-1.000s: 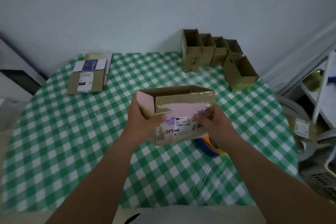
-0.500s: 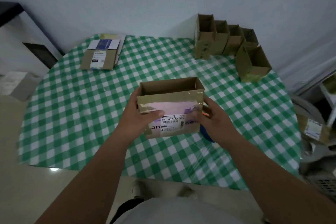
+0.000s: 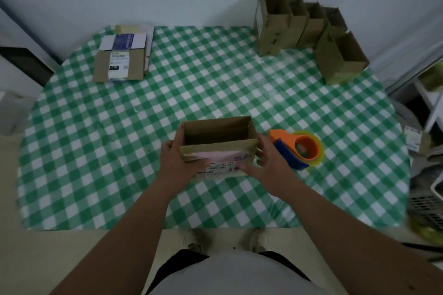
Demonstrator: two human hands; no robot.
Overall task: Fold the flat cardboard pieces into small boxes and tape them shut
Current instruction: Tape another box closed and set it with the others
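A small cardboard box (image 3: 217,143) stands open-topped on the green-and-white checked tablecloth (image 3: 215,93), close to the table's near edge and a little right of centre. Its near wall carries a pinkish strip and a printed shipping label. The left hand (image 3: 177,163) grips the box's left end, fingers wrapped around the corner and thumb on the front wall. The right hand (image 3: 266,163) holds the right end, fingers curled against the side wall and thumb on the front near the label. Just beside the right hand, to its right, lies an orange and blue tape dispenser (image 3: 296,148) with a yellowish roll; whether the hand touches it I cannot tell.

At the far left, near the table's back edge, lies a stack of flat cardboard pieces (image 3: 121,62), well apart from the box. At the far right corner, a row of four finished open boxes (image 3: 294,24) stands against the wall, with a fifth open box (image 3: 341,60) just in front of the row, near the right edge. Between these groups and the held box the cloth is bare across the middle and left. Beyond the right edge, a white shelf frame (image 3: 431,103) and a wire basket (image 3: 429,206) crowd close to the table.
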